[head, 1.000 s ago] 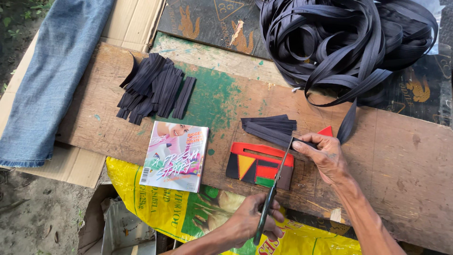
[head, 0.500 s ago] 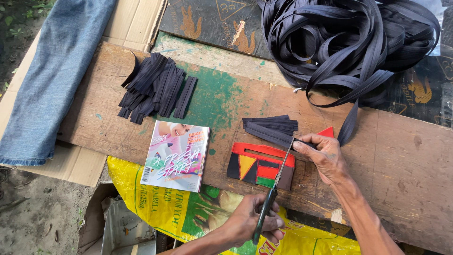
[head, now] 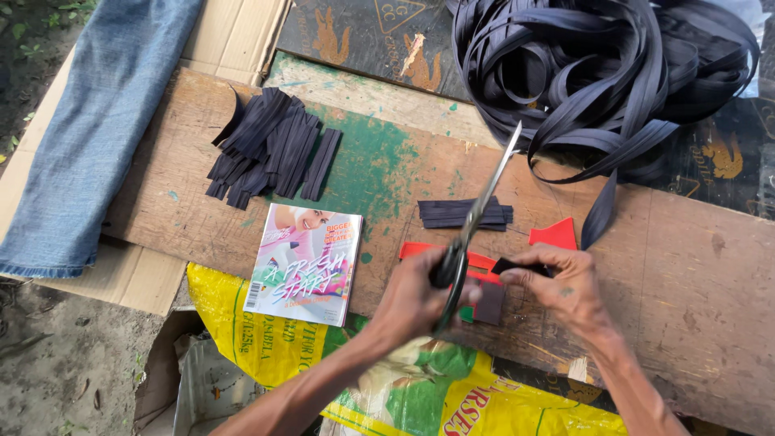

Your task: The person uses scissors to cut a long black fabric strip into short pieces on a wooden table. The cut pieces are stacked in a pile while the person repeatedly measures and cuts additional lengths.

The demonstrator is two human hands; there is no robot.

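Since the earlier frame, the scissors [head: 472,226] have swung up, blades pointing away over the bench [head: 686,266]. Left hand [head: 412,303] clenches their handles; right hand [head: 565,291] fingers pinch a black strip [head: 517,265] above the red card [head: 557,234].

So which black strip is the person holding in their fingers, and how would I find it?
Start at the long wooden board with the green paint patch. Near its front edge, the right hand pinches a short black strip beside the scissors, which the left hand holds. Unlike the small stack of strips lying flat behind it or the bigger pile of strips to the left, this one is held in fingers.
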